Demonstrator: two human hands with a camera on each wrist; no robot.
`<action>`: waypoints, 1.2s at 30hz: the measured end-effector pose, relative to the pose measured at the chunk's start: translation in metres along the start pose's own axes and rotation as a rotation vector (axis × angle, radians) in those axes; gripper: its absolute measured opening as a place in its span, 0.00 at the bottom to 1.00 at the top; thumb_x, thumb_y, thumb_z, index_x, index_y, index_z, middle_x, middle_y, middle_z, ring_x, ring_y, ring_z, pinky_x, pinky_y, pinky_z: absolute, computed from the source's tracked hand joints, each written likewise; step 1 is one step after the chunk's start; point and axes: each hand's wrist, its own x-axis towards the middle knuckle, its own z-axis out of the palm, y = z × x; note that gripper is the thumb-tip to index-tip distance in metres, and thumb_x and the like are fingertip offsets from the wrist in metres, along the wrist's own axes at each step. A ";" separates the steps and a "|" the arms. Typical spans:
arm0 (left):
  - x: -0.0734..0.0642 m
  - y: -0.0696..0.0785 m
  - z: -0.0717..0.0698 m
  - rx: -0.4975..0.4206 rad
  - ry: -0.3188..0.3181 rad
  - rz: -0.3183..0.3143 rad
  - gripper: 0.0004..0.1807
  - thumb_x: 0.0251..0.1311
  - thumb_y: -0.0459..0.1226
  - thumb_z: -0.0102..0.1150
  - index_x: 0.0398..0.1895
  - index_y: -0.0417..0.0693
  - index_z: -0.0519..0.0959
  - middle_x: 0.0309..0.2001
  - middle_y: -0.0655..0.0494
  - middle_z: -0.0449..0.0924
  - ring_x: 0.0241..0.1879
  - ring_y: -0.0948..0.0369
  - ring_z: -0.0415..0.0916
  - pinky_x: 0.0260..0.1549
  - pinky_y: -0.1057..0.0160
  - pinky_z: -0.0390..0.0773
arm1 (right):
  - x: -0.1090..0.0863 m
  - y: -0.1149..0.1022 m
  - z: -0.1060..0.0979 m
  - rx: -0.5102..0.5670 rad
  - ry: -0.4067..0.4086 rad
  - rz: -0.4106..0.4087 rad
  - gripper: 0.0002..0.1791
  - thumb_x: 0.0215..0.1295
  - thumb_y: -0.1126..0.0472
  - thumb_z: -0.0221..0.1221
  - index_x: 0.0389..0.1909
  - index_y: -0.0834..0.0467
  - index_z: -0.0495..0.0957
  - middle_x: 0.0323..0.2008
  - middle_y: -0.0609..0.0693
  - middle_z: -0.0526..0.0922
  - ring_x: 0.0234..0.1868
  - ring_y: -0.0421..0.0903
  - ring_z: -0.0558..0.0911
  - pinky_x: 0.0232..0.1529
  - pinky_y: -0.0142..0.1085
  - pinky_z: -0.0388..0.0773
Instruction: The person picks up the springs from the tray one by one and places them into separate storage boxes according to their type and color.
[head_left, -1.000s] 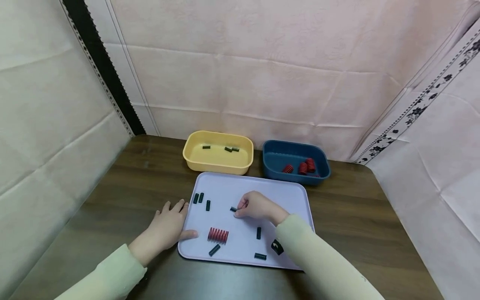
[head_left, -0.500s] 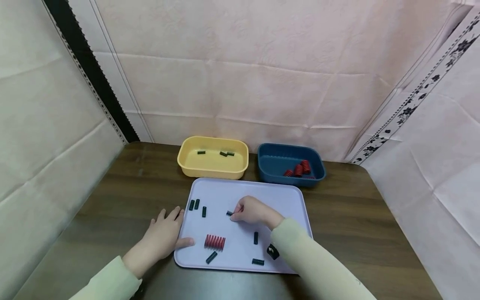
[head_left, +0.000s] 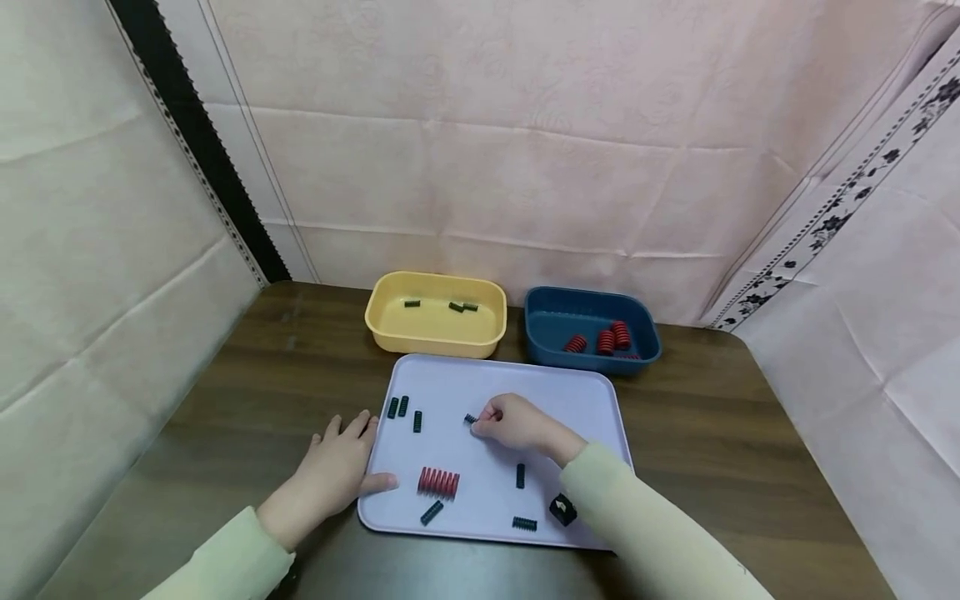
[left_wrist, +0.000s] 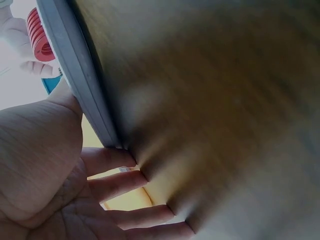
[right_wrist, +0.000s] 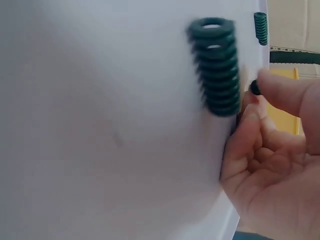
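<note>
My right hand (head_left: pixel 517 423) pinches one end of a small dark green coil spring (head_left: pixel 469 419) between thumb and index finger, close over the middle of the lilac tray (head_left: pixel 555 385). In the right wrist view that spring (right_wrist: pixel 255 88) shows only as a dark end between the fingertips. My left hand (head_left: pixel 335 465) rests beside the tray's left edge, fingers straight on the table and thumb over the rim. Nearest its thumb lies a larger red coil spring (head_left: pixel 438 482). Another green spring (right_wrist: pixel 218 67) stands out large in the right wrist view, near the right hand.
Several green springs lie about the tray, including one (head_left: pixel 417 422) at left and one (head_left: pixel 524 523) near the front. A black piece (head_left: pixel 562 509) sits by the right sleeve. Behind stand a yellow bin (head_left: pixel 435 343) with green springs and a blue bin (head_left: pixel 592 362) with red springs.
The head view has shifted slightly. My right hand keeps pinching the same green spring at nearly the same spot, and my left hand stays at the tray's edge.
</note>
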 end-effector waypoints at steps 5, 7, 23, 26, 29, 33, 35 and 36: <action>0.001 0.002 -0.001 0.005 0.001 -0.002 0.54 0.47 0.67 0.61 0.65 0.32 0.68 0.65 0.33 0.64 0.60 0.27 0.59 0.49 0.27 0.64 | 0.003 0.007 -0.016 0.199 0.042 0.040 0.13 0.69 0.48 0.58 0.37 0.54 0.82 0.33 0.49 0.80 0.35 0.46 0.76 0.38 0.37 0.72; 0.001 0.002 -0.002 0.006 -0.001 -0.005 0.54 0.47 0.67 0.61 0.65 0.32 0.68 0.66 0.33 0.64 0.60 0.27 0.59 0.49 0.27 0.64 | 0.006 0.006 -0.025 0.314 0.067 0.068 0.16 0.69 0.48 0.57 0.40 0.58 0.81 0.34 0.52 0.80 0.35 0.47 0.76 0.39 0.39 0.73; 0.002 0.002 -0.001 0.001 -0.011 -0.013 0.54 0.48 0.67 0.61 0.66 0.32 0.67 0.66 0.33 0.63 0.61 0.27 0.59 0.50 0.28 0.64 | 0.039 -0.019 -0.057 0.727 0.292 0.194 0.23 0.72 0.48 0.53 0.52 0.65 0.77 0.49 0.62 0.76 0.42 0.50 0.75 0.43 0.36 0.74; 0.003 0.001 0.001 0.000 -0.016 -0.020 0.55 0.48 0.67 0.61 0.67 0.33 0.66 0.66 0.33 0.63 0.61 0.27 0.58 0.50 0.27 0.63 | 0.040 -0.023 -0.057 0.756 0.295 0.198 0.22 0.73 0.49 0.53 0.51 0.65 0.77 0.47 0.61 0.76 0.41 0.49 0.74 0.44 0.37 0.73; 0.004 0.001 0.002 0.001 -0.019 -0.025 0.55 0.47 0.68 0.61 0.67 0.33 0.66 0.67 0.33 0.63 0.62 0.28 0.58 0.50 0.27 0.63 | 0.042 -0.025 -0.057 0.778 0.301 0.209 0.22 0.73 0.48 0.52 0.50 0.64 0.77 0.44 0.58 0.76 0.42 0.50 0.74 0.44 0.37 0.72; 0.002 0.001 0.001 0.000 -0.021 -0.027 0.55 0.48 0.67 0.60 0.67 0.33 0.66 0.67 0.33 0.62 0.62 0.28 0.58 0.51 0.28 0.63 | 0.044 -0.027 -0.056 0.797 0.311 0.232 0.21 0.73 0.48 0.52 0.48 0.63 0.77 0.40 0.56 0.77 0.43 0.51 0.75 0.43 0.36 0.72; 0.001 0.001 0.000 0.000 -0.022 -0.026 0.54 0.49 0.67 0.60 0.67 0.33 0.66 0.67 0.33 0.62 0.62 0.28 0.58 0.51 0.28 0.63 | 0.045 -0.028 -0.056 0.797 0.315 0.238 0.21 0.72 0.48 0.53 0.47 0.63 0.78 0.39 0.55 0.77 0.43 0.51 0.75 0.42 0.36 0.72; 0.000 0.001 0.000 0.001 -0.022 -0.026 0.54 0.49 0.67 0.60 0.67 0.33 0.66 0.67 0.33 0.62 0.62 0.28 0.58 0.51 0.28 0.63 | 0.046 -0.028 -0.056 0.795 0.316 0.239 0.21 0.72 0.47 0.52 0.46 0.63 0.78 0.39 0.54 0.77 0.42 0.51 0.75 0.42 0.36 0.72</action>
